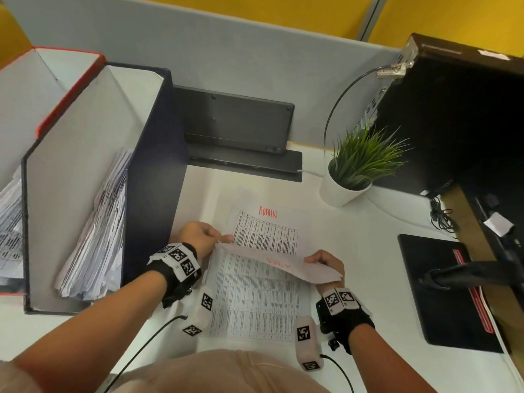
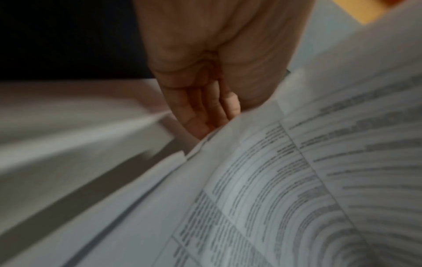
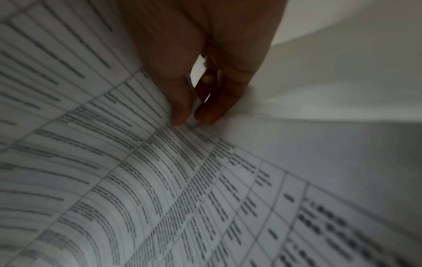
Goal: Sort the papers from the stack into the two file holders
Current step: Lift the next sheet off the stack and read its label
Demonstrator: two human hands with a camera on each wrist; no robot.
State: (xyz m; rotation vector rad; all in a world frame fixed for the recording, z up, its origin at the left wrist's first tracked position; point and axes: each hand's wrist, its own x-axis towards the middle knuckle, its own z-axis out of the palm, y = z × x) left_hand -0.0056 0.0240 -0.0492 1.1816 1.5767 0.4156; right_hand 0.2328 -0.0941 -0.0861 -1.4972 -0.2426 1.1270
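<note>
Head view: papers are already filed in the navy file holder (image 1: 85, 171) and the red file holder (image 1: 17, 154) at frame left; a stack (image 1: 255, 302) remains on the bench, centre. Its top sheet (image 1: 278, 265) is pinched by the left hand (image 1: 198, 236) and right hand (image 1: 326, 265). Left wrist view: fingers (image 2: 205, 115) are curled under the sheet edge. Right wrist view: thumb and fingers (image 3: 212, 108) are closed on paper.

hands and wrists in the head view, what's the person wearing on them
Both forearms are bare, with no sleeves. Each wrist carries a black strap: the left wrist band and right wrist band hold white blocks printed with black-and-white square codes. A further white coded block hangs below each wrist, and a thin black cable trails back from it. The left hand and right hand wear no gloves.
</note>
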